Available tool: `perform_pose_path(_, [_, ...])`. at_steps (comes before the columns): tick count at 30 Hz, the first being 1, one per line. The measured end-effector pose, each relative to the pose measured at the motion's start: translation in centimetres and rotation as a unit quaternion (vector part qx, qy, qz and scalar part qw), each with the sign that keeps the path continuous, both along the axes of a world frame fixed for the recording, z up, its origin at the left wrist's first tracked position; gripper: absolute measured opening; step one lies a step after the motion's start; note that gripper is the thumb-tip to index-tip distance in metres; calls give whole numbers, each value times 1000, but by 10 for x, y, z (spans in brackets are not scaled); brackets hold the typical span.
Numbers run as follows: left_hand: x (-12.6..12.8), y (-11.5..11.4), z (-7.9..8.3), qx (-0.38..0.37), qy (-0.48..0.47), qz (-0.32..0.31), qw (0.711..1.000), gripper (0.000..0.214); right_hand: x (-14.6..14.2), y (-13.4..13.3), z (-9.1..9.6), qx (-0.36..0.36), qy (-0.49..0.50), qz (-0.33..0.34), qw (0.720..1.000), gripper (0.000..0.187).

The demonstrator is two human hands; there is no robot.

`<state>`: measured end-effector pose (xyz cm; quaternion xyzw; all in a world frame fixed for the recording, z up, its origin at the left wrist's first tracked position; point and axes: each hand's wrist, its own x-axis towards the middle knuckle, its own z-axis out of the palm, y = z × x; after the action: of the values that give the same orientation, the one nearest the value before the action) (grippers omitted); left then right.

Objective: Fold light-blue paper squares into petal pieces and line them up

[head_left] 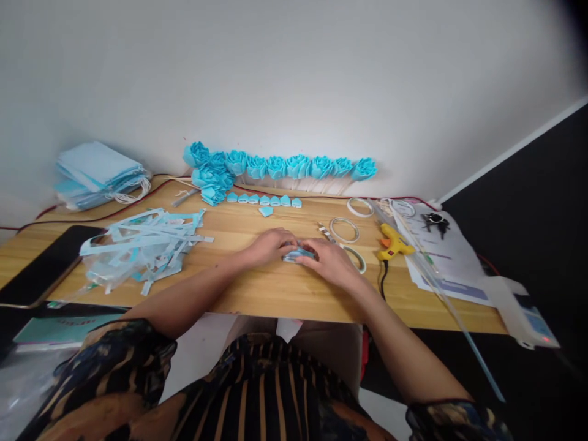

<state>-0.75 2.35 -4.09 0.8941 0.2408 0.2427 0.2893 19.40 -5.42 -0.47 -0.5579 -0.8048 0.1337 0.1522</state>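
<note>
My left hand [269,245] and my right hand [328,260] meet at the middle of the wooden table [257,294]. Both have their fingers curled and pinched on a small light-blue folded piece [298,253] held between them just above the tabletop. A row of blue paper roses [285,166] leans against the wall behind. In front of the roses lies a line of small blue folded petals [264,199]. A loose heap of pale blue strips [142,245] lies to the left of my left hand.
A stack of blue face masks [98,174] sits at the far left. A yellow glue gun [392,243], tape rings [344,229] and printed papers [441,254] lie to the right. A dark tablet [43,266] rests at the left edge.
</note>
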Motion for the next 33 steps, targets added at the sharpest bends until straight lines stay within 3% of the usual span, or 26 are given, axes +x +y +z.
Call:
perform_pose_path(4, [1,2,-4,-9,-2,8,1000,23,-2,6,-6,-4,-5,-41,999,15])
perform_pose_path(8, [-1,6,-2,-31,-14,31,999,24,-3,8,-9,-8,-15,-52,998,18])
perform_pose_path(14, [-8,13,8,4,-38,172,984,25,7,16,19,19,-10,-3,1000,32])
perform_pose_path(17, [-5,7,9,46,-16,132,990,25,3,48,39,78,5,-61,995,34])
perform_pose_path(20, [0,-4,10,87,25,53,994,25,-20,94,43,78,-53,-17,995,27])
perform_pose_path(24, [1,-12,12,89,61,-4,994,21,-61,144,27,62,-138,66,986,27])
perform_pose_path(28, [0,-12,11,84,62,-12,994,18,-83,161,19,41,-166,101,980,26])
perform_pose_path(33, [0,-12,11,81,65,-12,995,17,-66,165,33,40,-170,137,975,16])
